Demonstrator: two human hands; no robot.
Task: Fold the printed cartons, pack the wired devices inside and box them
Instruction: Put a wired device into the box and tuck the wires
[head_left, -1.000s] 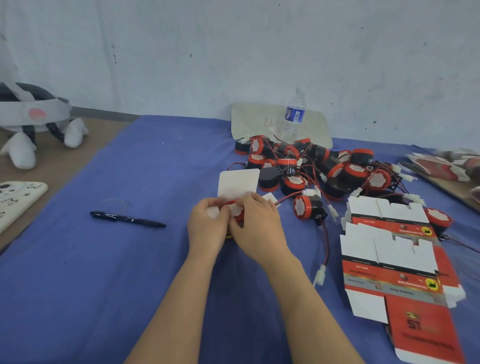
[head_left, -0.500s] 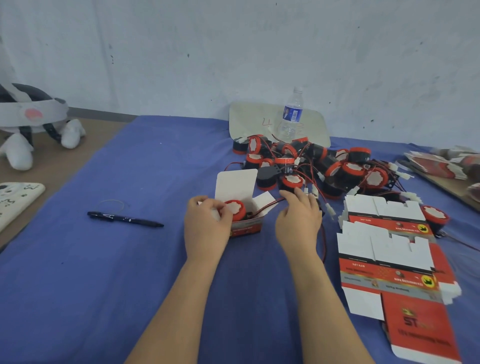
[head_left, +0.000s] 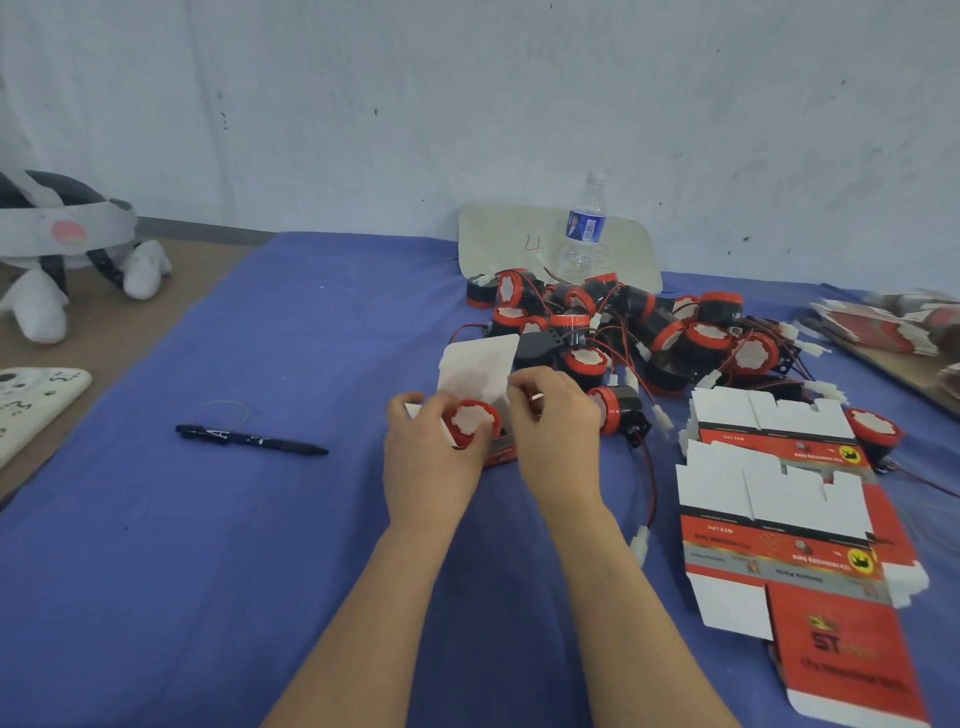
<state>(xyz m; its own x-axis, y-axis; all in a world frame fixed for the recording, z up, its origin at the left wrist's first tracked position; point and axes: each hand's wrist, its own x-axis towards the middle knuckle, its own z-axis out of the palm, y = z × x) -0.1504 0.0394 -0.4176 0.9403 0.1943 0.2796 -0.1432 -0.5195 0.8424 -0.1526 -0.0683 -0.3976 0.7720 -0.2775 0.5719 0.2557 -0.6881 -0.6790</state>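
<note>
Blue-clothed desk (head_left: 260, 545) carries, near its middle, a small red carton (head_left: 480, 364) with its white lid flap standing upright. A red-rimmed device (head_left: 471, 422) sits in the carton's mouth (white face up). The left grip (head_left: 431, 462) is curled round the device and the carton's left side. The right grip (head_left: 561, 431) is pinched together at the carton's right edge. Just behind lies a heap of devices (head_left: 675, 338) tangled in red wires. Right of the hands lies a stack of flat cartons (head_left: 779, 499). A black pen (head_left: 249, 439) lies to the left, and a water bottle (head_left: 584, 234) stands behind the heap.
</note>
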